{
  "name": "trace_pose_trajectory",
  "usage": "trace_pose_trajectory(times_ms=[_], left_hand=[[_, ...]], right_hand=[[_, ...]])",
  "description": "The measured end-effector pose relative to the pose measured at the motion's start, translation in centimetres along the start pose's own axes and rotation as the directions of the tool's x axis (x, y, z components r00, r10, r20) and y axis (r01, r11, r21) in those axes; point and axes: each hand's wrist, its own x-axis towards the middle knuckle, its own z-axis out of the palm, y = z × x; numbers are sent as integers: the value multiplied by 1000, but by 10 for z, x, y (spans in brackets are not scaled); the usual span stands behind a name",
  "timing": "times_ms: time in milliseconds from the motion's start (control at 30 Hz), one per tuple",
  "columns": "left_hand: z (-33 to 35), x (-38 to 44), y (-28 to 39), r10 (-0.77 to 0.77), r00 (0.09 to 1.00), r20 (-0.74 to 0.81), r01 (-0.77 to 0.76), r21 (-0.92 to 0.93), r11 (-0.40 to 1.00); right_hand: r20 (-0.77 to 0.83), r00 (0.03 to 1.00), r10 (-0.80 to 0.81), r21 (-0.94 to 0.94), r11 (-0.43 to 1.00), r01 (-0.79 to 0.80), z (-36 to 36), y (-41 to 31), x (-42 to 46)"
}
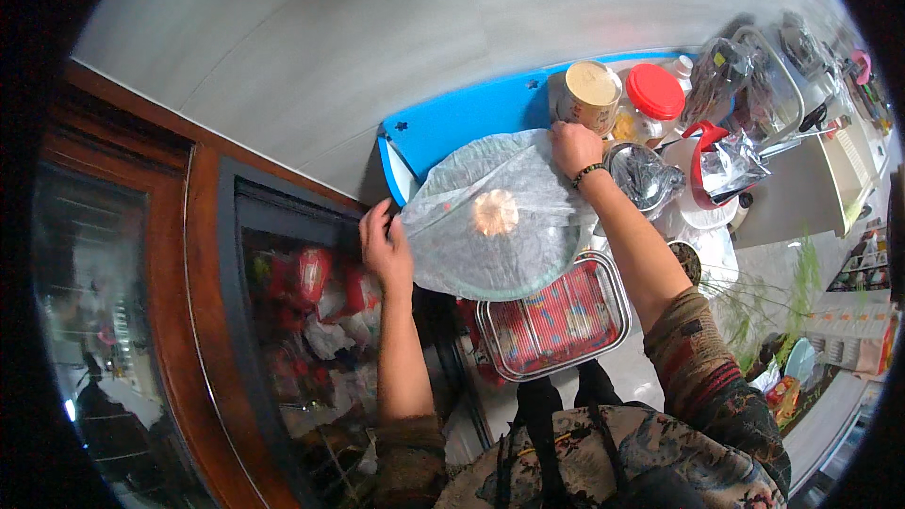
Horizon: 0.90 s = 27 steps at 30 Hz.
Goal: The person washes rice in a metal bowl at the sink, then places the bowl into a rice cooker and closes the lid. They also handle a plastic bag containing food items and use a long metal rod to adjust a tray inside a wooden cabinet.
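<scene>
A thin, whitish translucent sheet (452,240) lies spread over something round, with a pale disc-shaped thing (495,212) at its middle; what it covers cannot be told. My right hand (576,148), a beaded bracelet at its wrist, has its fingers closed on the sheet's far right edge. At the sheet's left edge is my left hand (385,247), slightly blurred, fingers apart; whether it touches the sheet cannot be told. Just behind the sheet stands a blue panel (474,109) against the wall. Nearer my body, below the sheet, is a metal wire rack or basket (555,318) over red patterned material.
Right of my right hand stand a tan-lidded can (592,85), a red-lidded jar (655,92), a plastic-wrapped pot (645,177) and a red-and-white pitcher (696,162). A wood-framed glass door (205,283) borders the left. Feathery green plants (799,290) stand at right.
</scene>
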Motion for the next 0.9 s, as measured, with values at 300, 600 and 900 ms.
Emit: trace_pose_trajectory(times_ms=[300,600,900], left_hand=[[71,74,4,-215,797,565,-7,365,931],[63,63,1,-49,903,428,47,15,999],[-15,-11,-8,-175,973,-152,142,-206,968]], right_hand=[[-94,969,-230,51,971,235,-21,-18,-47],[-225,974,27,340,939,52,-28,10,-65],[-177,948,266,551,825,-129,-26,22,-94]])
